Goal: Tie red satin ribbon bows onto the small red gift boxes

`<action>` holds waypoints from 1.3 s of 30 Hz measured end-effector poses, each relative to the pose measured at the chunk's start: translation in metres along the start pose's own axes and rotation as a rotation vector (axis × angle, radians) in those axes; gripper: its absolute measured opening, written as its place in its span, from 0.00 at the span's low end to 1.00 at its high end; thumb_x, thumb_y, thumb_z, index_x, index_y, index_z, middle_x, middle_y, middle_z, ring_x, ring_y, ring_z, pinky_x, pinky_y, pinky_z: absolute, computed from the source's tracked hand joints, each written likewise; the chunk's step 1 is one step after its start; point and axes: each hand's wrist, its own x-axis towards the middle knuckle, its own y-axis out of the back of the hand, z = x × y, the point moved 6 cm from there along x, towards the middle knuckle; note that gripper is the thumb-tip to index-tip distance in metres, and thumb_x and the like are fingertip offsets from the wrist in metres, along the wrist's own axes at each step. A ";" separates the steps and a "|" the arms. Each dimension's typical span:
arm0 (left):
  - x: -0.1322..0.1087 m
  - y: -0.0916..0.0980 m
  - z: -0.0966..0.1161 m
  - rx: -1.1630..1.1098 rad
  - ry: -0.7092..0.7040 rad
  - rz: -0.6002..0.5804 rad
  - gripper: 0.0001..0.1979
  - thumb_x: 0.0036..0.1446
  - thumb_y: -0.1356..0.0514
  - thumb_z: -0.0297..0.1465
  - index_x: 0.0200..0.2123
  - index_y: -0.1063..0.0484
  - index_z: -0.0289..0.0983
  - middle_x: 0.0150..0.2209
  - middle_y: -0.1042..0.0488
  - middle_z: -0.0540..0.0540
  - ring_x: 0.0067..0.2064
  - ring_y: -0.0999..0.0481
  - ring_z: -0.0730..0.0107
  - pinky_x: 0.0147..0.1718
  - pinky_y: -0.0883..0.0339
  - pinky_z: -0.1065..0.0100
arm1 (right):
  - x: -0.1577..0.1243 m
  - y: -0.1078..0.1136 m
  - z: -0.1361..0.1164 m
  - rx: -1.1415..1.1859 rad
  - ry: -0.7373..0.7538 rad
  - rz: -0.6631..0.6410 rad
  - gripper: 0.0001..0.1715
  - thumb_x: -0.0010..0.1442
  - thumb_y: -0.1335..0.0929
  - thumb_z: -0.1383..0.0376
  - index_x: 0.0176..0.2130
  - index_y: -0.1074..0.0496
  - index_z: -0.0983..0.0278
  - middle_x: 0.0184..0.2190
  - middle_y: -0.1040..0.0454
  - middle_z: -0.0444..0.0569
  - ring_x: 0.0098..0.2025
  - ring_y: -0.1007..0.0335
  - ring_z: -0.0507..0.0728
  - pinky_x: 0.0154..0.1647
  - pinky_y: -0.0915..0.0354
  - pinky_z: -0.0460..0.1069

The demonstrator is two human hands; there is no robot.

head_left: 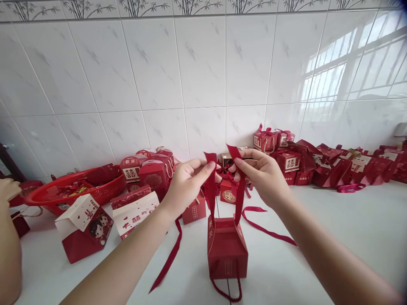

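Head view took in a white tiled wall [203,67] with a grey bamboo border along its top, above a white tabletop [349,241]. A long pile of red gift boxes and bags [289,163] ran along the wall on the right, some tied with bows. On the left sat a red plastic basket [112,192] with packets inside; another person's bare arm [9,254] reached in at the far left edge. Right of the basket stood a cluster of rounded red boxes [154,173], and in front were two boxes with raised white flaps, one printed with cartoon figures [87,239] and one with lettering [136,212].

Front and centre, upright on the tabletop below the two hands, was a red handled gift box [227,256]. The left hand [190,178] pinched one strip of dark red ribbon [211,188] between thumb and fingers; the right hand [262,169] pinched a second strip [241,190] the same way. Both strips rose from the box's top, apart from each other. Narrow ribbon tails [170,258] lay on either side of the box; whether they joined the held strips could not be told. Smallest was a twisted cord handle [235,300], looped down in front.
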 end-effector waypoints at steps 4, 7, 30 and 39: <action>0.002 -0.013 0.002 0.110 0.005 -0.127 0.09 0.54 0.37 0.36 0.30 0.22 0.37 0.24 0.23 0.47 0.28 0.25 0.68 0.32 0.32 0.68 | -0.007 -0.015 -0.007 -0.113 0.096 -0.135 0.11 0.56 0.32 0.61 0.37 0.23 0.64 0.25 0.26 0.44 0.23 0.36 0.48 0.24 0.37 0.45; 0.004 -0.014 0.000 0.189 -0.008 -0.146 0.06 0.52 0.37 0.32 0.31 0.21 0.37 0.26 0.23 0.46 0.29 0.25 0.67 0.29 0.32 0.69 | -0.013 -0.020 -0.008 -0.153 0.148 -0.210 0.10 0.57 0.32 0.62 0.36 0.22 0.63 0.29 0.27 0.45 0.29 0.34 0.50 0.29 0.36 0.46; -0.016 -0.011 -0.031 -0.058 0.115 -0.093 0.10 0.55 0.41 0.32 0.41 0.27 0.35 0.30 0.26 0.48 0.33 0.26 0.70 0.35 0.31 0.68 | -0.042 -0.004 0.003 -0.845 0.921 -0.141 0.19 0.61 0.38 0.76 0.46 0.25 0.59 0.49 0.28 0.53 0.42 0.31 0.56 0.39 0.30 0.53; -0.062 0.041 -0.038 0.827 -0.366 0.278 0.07 0.57 0.44 0.27 0.38 0.28 0.37 0.22 0.39 0.55 0.24 0.35 0.77 0.26 0.37 0.75 | -0.084 0.070 0.024 -0.844 0.308 0.339 0.11 0.60 0.34 0.61 0.31 0.25 0.62 0.29 0.26 0.48 0.30 0.31 0.54 0.30 0.35 0.48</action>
